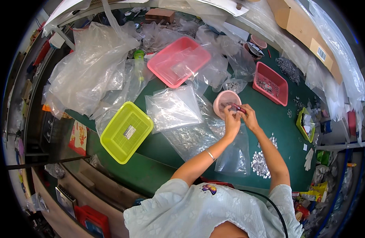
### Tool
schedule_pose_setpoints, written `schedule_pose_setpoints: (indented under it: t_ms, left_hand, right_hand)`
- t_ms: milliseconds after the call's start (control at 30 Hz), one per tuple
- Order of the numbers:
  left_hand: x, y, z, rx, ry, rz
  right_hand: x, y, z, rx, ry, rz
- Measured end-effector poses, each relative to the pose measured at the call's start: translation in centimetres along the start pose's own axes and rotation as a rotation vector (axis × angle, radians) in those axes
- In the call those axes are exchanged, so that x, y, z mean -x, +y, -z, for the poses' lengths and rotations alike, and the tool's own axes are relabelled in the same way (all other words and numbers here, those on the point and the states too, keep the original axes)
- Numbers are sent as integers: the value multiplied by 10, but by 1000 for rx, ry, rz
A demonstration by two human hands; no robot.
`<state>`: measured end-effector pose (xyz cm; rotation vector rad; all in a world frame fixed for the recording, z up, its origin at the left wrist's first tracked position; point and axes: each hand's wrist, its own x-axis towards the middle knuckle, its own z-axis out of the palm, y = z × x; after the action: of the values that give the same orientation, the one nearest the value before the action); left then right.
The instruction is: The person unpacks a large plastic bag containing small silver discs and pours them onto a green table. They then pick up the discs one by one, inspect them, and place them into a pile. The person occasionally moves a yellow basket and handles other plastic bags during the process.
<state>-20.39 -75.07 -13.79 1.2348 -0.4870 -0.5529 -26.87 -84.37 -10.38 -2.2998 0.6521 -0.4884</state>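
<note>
Both my hands are together at the near right rim of a small pink bowl [227,96]. My right hand [250,118] is closed around a slim dark-red tool [239,109], whose exact kind is hard to make out. My left hand [231,121] has its fingers pinched beside the tool's end, over the bowl; whatever they hold is too small to name. Clear plastic bags [234,156] lie flat under my forearms. Next to my right forearm is a pile of small shiny metal pieces [260,164].
A lime-green basket [107,139] and clear bags [172,109] lie to the left. A pink tray [160,62] sits beyond, and a pink bin [285,97] with small metal parts stands right. Farther right are dark metal parts [287,68], a small green basket [301,126] and a white glove [308,159].
</note>
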Motion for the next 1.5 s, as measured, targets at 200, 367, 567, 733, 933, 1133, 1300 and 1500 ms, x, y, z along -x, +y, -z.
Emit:
schedule_pose_setpoints:
  t_ms: [200,367,567,733,933,1133,1300,1500]
  left_hand:
    - [28,-36,35,-165,128,249]
    - [-9,-45,51,18,239,647]
    - [-34,-62,54,96,166,578]
    - [-27,-50,57,269,121,552]
    - [-16,-70,96,-186,123,180]
    - [11,-8,172,-748,76,-239]
    - [31,1,216,-892,12,-296]
    - [67,4,228,-904,-54,-118]
  right_hand:
    - [1,15,-6,207,-140,194]
    - [-13,15,-3,309,-163,200]
    - [-17,10,2,530,-212,83]
    - [12,40,-33,-114,26,-448]
    - [0,14,-52,-1051,206,-905]
    - [-4,24,-46,-1158,151,-776]
    - [-15,27,-49,-1117,181,-758]
    - [40,40,-21,-518,-97,-665]
